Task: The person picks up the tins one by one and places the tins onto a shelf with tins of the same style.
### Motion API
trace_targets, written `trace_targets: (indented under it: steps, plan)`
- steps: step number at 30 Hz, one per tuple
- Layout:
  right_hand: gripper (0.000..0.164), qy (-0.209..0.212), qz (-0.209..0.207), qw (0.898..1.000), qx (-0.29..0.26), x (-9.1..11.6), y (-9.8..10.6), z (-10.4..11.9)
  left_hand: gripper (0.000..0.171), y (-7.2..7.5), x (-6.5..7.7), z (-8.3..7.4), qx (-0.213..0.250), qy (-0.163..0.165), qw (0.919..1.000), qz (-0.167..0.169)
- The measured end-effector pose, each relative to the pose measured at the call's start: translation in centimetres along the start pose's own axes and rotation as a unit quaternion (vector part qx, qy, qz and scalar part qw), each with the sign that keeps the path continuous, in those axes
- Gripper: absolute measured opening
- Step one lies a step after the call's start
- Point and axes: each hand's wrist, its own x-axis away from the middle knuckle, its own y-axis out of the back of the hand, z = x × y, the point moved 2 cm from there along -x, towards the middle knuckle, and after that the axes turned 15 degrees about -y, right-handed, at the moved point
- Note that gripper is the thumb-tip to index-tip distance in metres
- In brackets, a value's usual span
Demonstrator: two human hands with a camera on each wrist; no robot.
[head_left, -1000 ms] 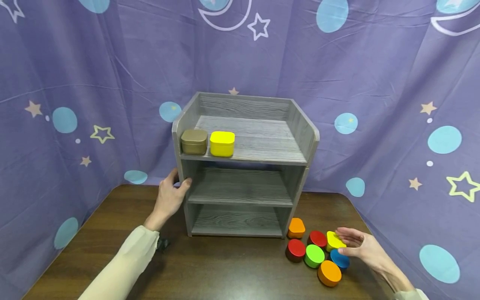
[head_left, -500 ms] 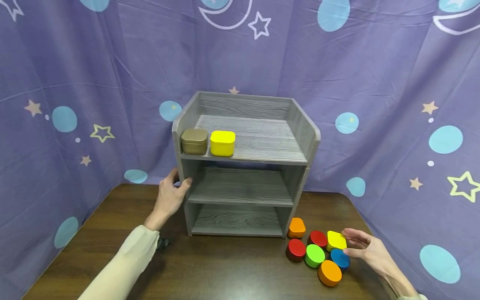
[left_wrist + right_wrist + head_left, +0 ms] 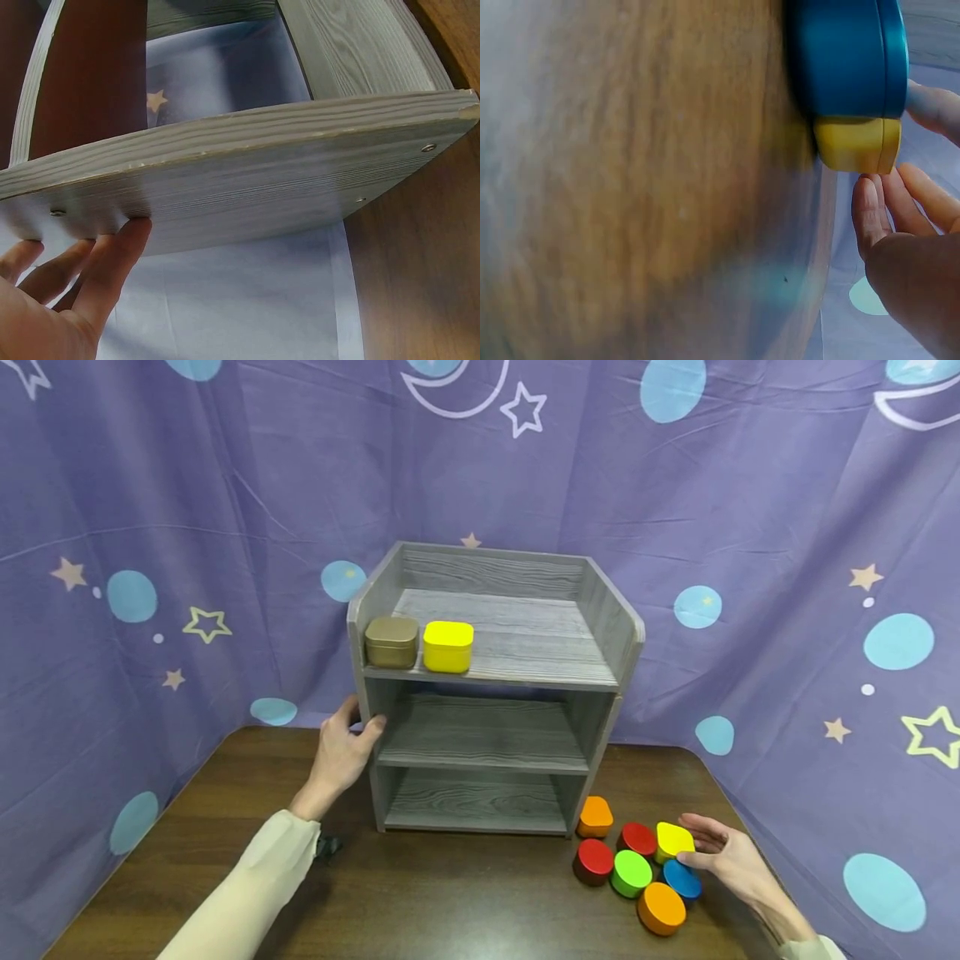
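Note:
In the head view my left hand (image 3: 341, 752) grips the left side panel of a grey wooden shelf unit (image 3: 480, 767), thumb at the front edge. The left wrist view has its fingers (image 3: 112, 274) against the panel's outer face. My right hand (image 3: 731, 860) is beside a yellow square tin (image 3: 674, 841) and a blue round tin (image 3: 681, 880) on the table. Its fingers are spread loosely around their right side. In the right wrist view, fingertips (image 3: 868, 196) lie close to the yellow tin (image 3: 851, 144); contact is unclear. The thumb is partly behind the blue tin (image 3: 840, 60).
A bronze tin (image 3: 392, 643) and another yellow tin (image 3: 447, 647) stand on the top shelf at left. Red tins (image 3: 594, 860), a green tin (image 3: 632, 872) and orange tins (image 3: 662, 908) cluster right of the unit. A patterned purple curtain (image 3: 787, 568) hangs behind the table (image 3: 420, 893).
My right hand first drew slightly right, away from the yellow tin, then came back left toward it. The yellow tin now sits straighter. My left hand keeps its grip on the shelf unit.

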Motion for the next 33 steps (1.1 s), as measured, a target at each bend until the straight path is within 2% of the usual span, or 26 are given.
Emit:
trace_targets:
  steps: [5,13,21,33]
  plan:
    - [0.076,-0.018,-0.003,1.000,-0.001,0.0,-0.3,-0.2,0.040,0.0,0.0,0.0,-0.003,0.002,1.0000,0.003]
    - [0.071,-0.015,-0.011,1.000,0.001,-0.7,-0.5,-0.2,0.040,0.2,-0.1,0.1,-0.006,0.002,1.0000,0.002]
    - [0.075,-0.030,-0.027,0.999,0.018,-1.3,-0.5,0.1,0.042,0.0,0.2,0.3,-0.001,0.003,1.0000,0.002]
    - [0.076,-0.018,-0.032,0.999,0.021,-2.0,-0.8,0.3,0.040,0.0,0.0,0.1,-0.003,0.008,1.0000,0.003]
